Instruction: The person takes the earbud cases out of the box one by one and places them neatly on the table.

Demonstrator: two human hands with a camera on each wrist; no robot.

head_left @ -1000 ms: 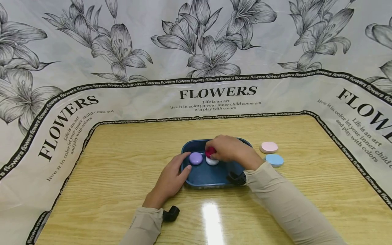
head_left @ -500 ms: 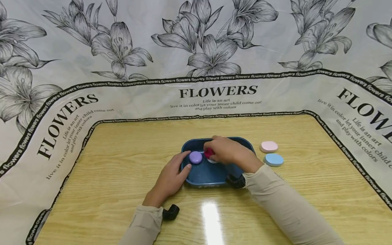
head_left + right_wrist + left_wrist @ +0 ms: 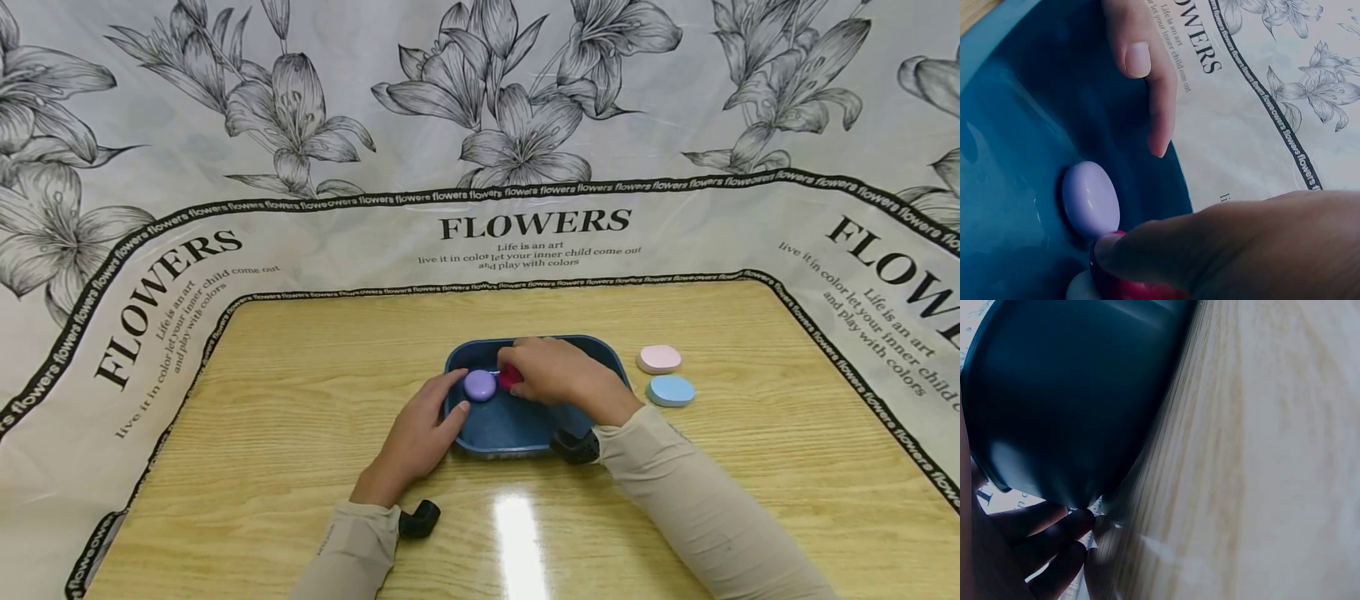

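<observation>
A dark blue tub (image 3: 495, 429) stands on the table. Curled over its left rim, my left hand (image 3: 420, 425) grips the wall, with thumb and forefinger inside and other fingers (image 3: 1054, 547) against the outside. My right hand (image 3: 558, 371) reaches into the tub and pinches a glossy crimson rounded piece (image 3: 511, 377). In the right wrist view, the thumb lies on this crimson piece (image 3: 1138, 289). Left of it is a smooth purple oval piece (image 3: 480, 385), lying on the tub's floor. A whitish piece (image 3: 1082, 287) shows partly beside the crimson one; the right hand hides it in the head view.
On the wooden table (image 3: 300, 375), right of the tub, lie a pink oval piece (image 3: 659, 359) and a light blue oval piece (image 3: 671, 391). A white flower-printed cloth (image 3: 337, 242) stands as a screen around the back and sides.
My right hand has lowered slightly and shifted a little left with the crimson piece, covering the white piece seen earlier. The left hand and the purple piece stay in place.
</observation>
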